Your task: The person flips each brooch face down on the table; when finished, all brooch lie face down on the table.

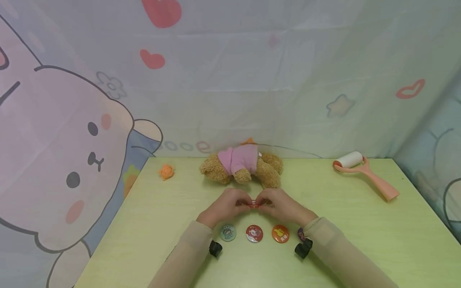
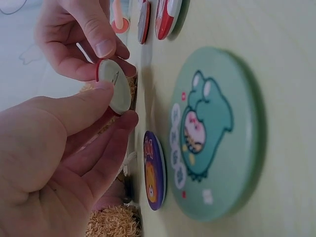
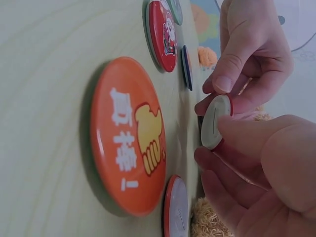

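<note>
Both hands meet over the middle of the table around a small round pin badge [image 1: 253,204] with a red rim. My left hand [image 1: 228,206] pinches one edge of it between thumb and fingers; my right hand [image 1: 282,206] pinches the opposite edge. In the wrist views the badge's pale back [image 3: 216,122] shows, with a thin pin across it. Nearer me lie a green badge [image 1: 228,233], a red badge [image 1: 254,233] and an orange badge [image 1: 280,234], faces up. A purple badge [image 2: 154,170] lies near my left hand; a red-rimmed badge [image 3: 177,207] lies back up near my right.
A teddy bear [image 1: 239,164] in a pink top lies on its side behind the hands. An orange yarn ball [image 1: 167,171] sits at the back left, a lint roller [image 1: 371,176] at the back right. A printed curtain [image 1: 230,80] hangs behind the table [image 1: 144,240].
</note>
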Action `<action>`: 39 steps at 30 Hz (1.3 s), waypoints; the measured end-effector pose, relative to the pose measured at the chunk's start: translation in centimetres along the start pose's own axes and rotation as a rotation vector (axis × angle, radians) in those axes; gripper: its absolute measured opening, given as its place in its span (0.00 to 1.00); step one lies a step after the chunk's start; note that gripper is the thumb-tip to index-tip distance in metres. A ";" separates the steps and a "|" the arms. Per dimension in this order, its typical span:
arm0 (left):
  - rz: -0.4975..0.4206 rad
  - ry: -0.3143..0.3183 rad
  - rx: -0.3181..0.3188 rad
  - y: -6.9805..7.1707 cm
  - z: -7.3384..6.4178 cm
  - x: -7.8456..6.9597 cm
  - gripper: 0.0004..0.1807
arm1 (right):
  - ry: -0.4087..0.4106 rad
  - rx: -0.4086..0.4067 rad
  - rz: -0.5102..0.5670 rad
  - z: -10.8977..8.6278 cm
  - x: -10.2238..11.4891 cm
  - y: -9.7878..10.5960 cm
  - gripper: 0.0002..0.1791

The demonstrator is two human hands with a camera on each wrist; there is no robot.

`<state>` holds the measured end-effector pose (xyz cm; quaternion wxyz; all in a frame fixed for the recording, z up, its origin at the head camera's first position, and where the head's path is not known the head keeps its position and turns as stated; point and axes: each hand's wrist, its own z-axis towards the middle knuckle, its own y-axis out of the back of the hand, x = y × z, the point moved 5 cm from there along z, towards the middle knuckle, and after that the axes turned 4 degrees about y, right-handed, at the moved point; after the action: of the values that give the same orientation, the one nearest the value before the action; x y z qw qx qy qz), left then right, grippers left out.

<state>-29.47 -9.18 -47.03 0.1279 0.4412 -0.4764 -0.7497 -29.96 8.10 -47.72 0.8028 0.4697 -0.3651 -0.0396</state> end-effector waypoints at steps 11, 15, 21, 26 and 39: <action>-0.074 0.053 -0.009 0.2 0.0 0.0 0.05 | -0.028 -0.033 0.015 -0.1 -0.3 0.1 0.06; -0.082 0.067 -0.025 0.3 0.0 0.0 0.06 | -0.028 -0.048 0.019 -0.2 -0.2 0.3 0.05; -0.076 0.065 -0.048 0.5 0.1 -0.2 0.08 | -0.039 -0.080 0.024 -0.3 0.0 0.5 0.06; -0.079 0.067 -0.054 0.5 0.2 -0.3 0.09 | -0.040 -0.111 0.039 -0.3 0.1 0.6 0.06; -0.060 0.037 -0.078 0.5 0.4 -0.2 0.09 | -0.047 -0.127 0.042 -0.4 -0.1 0.9 0.06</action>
<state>-29.80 -9.07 -46.47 0.1312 0.4638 -0.4308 -0.7629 -30.00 8.98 -47.16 0.8229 0.4089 -0.3905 -0.0568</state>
